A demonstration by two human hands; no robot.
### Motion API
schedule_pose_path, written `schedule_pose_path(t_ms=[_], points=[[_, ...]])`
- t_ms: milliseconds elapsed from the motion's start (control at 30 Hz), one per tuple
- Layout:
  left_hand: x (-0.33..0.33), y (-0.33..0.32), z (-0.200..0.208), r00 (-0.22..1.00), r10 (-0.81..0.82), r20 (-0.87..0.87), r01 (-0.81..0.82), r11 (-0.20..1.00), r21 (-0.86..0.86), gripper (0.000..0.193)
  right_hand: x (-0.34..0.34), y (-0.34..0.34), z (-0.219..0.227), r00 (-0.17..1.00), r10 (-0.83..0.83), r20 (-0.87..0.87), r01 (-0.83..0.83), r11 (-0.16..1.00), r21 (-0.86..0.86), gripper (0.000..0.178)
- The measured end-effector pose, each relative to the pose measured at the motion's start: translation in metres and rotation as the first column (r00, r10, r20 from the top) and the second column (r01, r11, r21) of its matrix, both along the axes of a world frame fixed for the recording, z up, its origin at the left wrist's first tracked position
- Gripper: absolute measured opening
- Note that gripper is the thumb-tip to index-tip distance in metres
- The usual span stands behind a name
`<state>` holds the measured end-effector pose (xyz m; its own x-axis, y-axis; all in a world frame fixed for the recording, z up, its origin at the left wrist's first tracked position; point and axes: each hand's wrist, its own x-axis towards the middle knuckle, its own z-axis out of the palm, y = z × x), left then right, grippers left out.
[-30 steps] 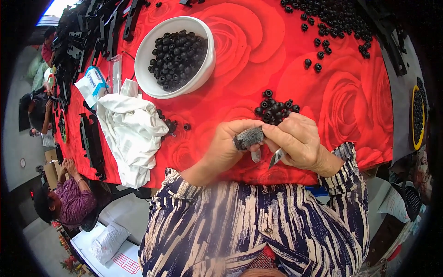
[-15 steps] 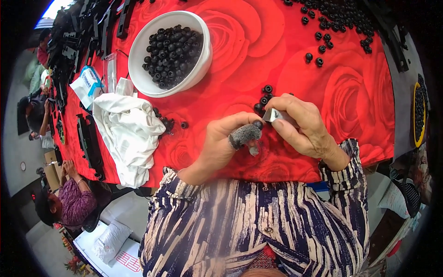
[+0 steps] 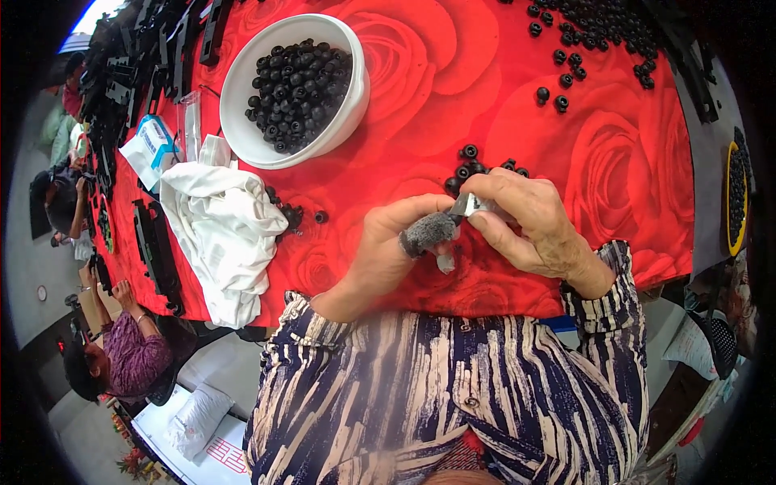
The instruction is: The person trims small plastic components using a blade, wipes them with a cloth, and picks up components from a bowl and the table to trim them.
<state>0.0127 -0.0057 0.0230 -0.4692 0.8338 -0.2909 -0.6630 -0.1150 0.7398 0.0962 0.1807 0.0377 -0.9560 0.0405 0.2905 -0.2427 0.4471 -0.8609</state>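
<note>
My left hand [image 3: 388, 242] is closed in a pinch, with a grey fuzzy finger cover [image 3: 427, 234] wrapped round one finger. A small black ball-shaped part showed at its fingertips a moment ago; now the blade and fingers mostly hide it. Between the thumb and fingers of my right hand [image 3: 525, 222] is a small metal blade [image 3: 470, 204], its edge against my left fingertips. Just beyond the hands lies a small group of black ball-shaped parts [image 3: 463, 171], each seeming to have a hole.
A white bowl [image 3: 356, 105] of black balls stands at the far left, above a crumpled white cloth [image 3: 222, 234]. More loose balls [image 3: 594, 36] lie far right. Long black plastic parts [image 3: 153, 250] line the table's left side. A person in a purple top [image 3: 137, 356] sits at left.
The blade in my right hand has tilted and shifted slightly left, over the black ball at my left fingertips. More loose balls show behind my right hand.
</note>
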Motion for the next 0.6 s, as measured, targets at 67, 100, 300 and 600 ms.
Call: schedule_pose_path(t_ms=[67, 100, 300, 600], points=[[-0.0013, -0.0004, -0.0002, 1.0, -0.026, 0.001, 0.026, 1.0, 0.014, 0.025, -0.0005, -0.0004, -0.0012, 1.0, -0.002, -0.012, 0.002, 1.0, -0.002, 0.021], [-0.001, -0.0004, -0.0011, 1.0, -0.025, 0.0, 0.025, 1.0, 0.014, 0.025, -0.0008, -0.0006, -0.0018, 1.0, -0.004, -0.024, 0.004, 1.0, -0.004, 0.021], [-0.002, 0.0002, -0.0014, 0.999, -0.036, -0.007, 0.037, 0.998, 0.049, 0.026, -0.0001, 0.0005, -0.0024, 0.999, -0.026, -0.021, 0.026, 0.999, 0.029, 0.023], [-0.0013, -0.0016, -0.0044, 0.999, -0.017, 0.028, 0.016, 0.999, 0.041, 0.026, -0.0004, 0.0009, -0.003, 0.999, -0.031, -0.009, 0.031, 0.999, 0.017, 0.025]])
